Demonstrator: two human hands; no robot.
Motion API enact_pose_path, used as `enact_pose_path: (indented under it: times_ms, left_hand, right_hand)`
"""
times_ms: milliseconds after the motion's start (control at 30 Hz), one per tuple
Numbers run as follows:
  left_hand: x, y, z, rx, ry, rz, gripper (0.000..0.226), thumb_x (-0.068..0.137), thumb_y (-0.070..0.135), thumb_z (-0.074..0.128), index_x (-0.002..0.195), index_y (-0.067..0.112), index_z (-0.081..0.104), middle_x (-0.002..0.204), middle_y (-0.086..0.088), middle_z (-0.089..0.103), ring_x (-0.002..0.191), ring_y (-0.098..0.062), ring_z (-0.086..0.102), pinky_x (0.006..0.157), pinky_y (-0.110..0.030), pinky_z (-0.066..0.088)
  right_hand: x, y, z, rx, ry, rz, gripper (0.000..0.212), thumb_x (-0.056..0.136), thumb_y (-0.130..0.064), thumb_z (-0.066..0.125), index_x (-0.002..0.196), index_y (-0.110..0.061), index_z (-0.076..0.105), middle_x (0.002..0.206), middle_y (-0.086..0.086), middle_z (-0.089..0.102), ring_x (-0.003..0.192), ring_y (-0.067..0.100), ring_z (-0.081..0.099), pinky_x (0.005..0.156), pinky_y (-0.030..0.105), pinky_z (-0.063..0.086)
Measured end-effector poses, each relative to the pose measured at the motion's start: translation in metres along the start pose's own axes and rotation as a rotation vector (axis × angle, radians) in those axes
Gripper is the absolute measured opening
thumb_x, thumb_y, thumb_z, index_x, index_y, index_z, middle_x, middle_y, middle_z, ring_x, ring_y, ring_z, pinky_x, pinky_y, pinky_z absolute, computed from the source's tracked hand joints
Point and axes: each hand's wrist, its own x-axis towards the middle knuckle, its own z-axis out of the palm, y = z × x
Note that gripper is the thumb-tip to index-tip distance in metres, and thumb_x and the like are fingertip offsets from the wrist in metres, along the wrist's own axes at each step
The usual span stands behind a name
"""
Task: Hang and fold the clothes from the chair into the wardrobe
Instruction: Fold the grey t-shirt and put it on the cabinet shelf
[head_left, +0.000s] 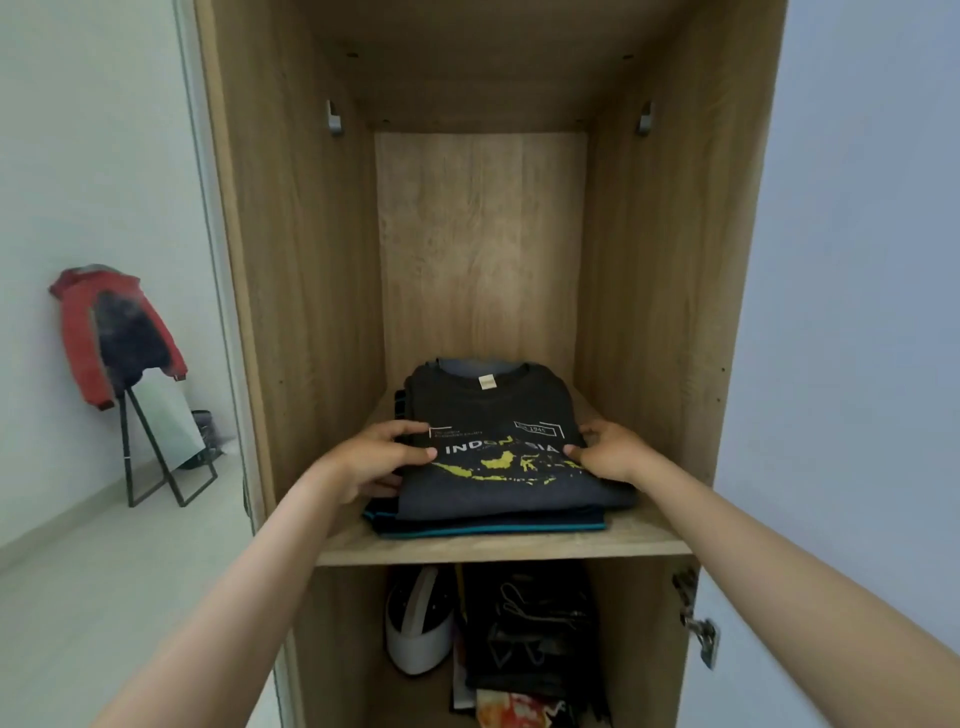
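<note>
On the wardrobe shelf (519, 548) you've got the folded dark INDONESIA t-shirt (498, 441) sitting on top of another folded garment with teal trim (493, 529), so the stack is already inside the wardrobe. Your left hand (376, 460) pinches the shirt's left edge, thumb on top and fingers tucked under, and your right hand (608, 452) does the same on the right edge.

What I'd watch: the stack sits close to the front lip, and the lower garment pokes out ahead of the tee. If you pull your hands out fast, the fabric could drag forward with your fingers and the fold could slump or slide off the shelf. Probably worth nudging it back first. That red jacket (111, 332) on the chair (156, 457) looks like it's not put away yet.
</note>
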Motion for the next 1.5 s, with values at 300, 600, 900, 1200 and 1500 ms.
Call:
enact_pose_path:
  times_ms: [300,600,900,1200,1500]
  left_hand:
    - [-0.056,-0.013,0.009,0.059,0.055,0.082,0.034,0.084,0.000,0.065,0.109,0.022,0.066,0.096,-0.005,0.061,0.082,-0.013,0.063,0.061,-0.021,0.052]
    - [-0.063,-0.041,0.005,0.262,0.296,0.069,0.027,0.085,0.018,0.066,0.112,0.016,0.066,0.115,-0.004,0.063,0.098,-0.018,0.058,0.081,-0.028,0.052]
    - [-0.037,-0.024,0.040,0.788,0.262,0.361,0.059,0.096,0.055,0.028,0.149,0.031,0.019,0.158,0.002,0.015,0.145,-0.024,0.016,0.116,-0.049,0.019]
    - [-0.036,-0.048,0.058,0.947,0.309,0.186,0.056,0.097,0.054,0.013,0.148,0.033,0.023,0.158,-0.001,0.017,0.146,-0.025,0.013,0.114,-0.050,0.016]
    - [-0.132,-0.073,0.073,0.783,0.282,0.293,0.069,0.095,0.045,0.041,0.150,0.014,0.014,0.155,-0.014,0.022,0.138,-0.031,0.030,0.107,-0.042,0.035]
  right_hand:
    - [-0.065,0.001,0.002,0.135,0.144,-0.082,0.035,0.092,-0.028,0.062,0.125,-0.020,0.060,0.130,0.002,0.058,0.112,0.022,0.055,0.086,0.033,0.050]
    - [-0.088,0.002,0.037,0.084,0.227,-0.103,0.032,0.086,-0.040,0.067,0.107,-0.017,0.067,0.116,0.006,0.059,0.113,0.023,0.054,0.087,0.029,0.045]
    - [-0.084,-0.026,0.059,-0.308,0.228,-0.356,0.057,0.097,-0.056,0.029,0.150,-0.035,0.022,0.158,-0.005,0.022,0.145,0.021,0.022,0.113,0.056,0.018]
    - [-0.087,-0.016,0.081,-0.523,0.208,-0.216,0.054,0.098,-0.057,0.015,0.148,-0.040,0.023,0.157,0.002,0.026,0.144,0.028,0.024,0.112,0.061,0.007]
    - [-0.180,-0.009,0.080,-0.369,0.179,-0.209,0.062,0.100,-0.050,0.026,0.152,-0.018,0.015,0.160,0.005,0.015,0.147,0.022,0.014,0.116,0.054,0.016]
